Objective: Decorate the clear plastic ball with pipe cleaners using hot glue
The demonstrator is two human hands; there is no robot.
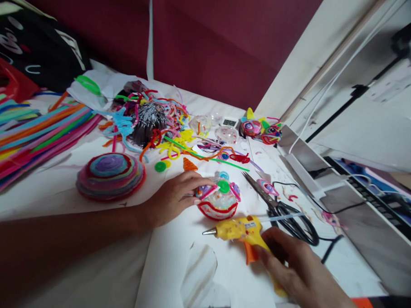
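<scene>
My left hand (179,193) pinches the left side of a small clear plastic ball (220,201) decorated with pipe cleaners. A red band runs along the ball's lower edge, and a green disc (223,187) sits near its top between pink strips. In my right hand (292,262) is a yellow hot glue gun (238,229), held by its handle. Its metal nozzle points left, just below the ball and apart from it. A clear glue stick juts from the gun's back, crossing in front of black-handled scissors (284,212).
A coiled pipe-cleaner dome (111,176) lies left, beside bundled pipe cleaners (39,140). Behind are a tangled heap (150,122), clear plastic pieces (226,135), a small digital clock (229,123) and finished colourful balls (261,130). A white box edge (303,169) and black cable border the right.
</scene>
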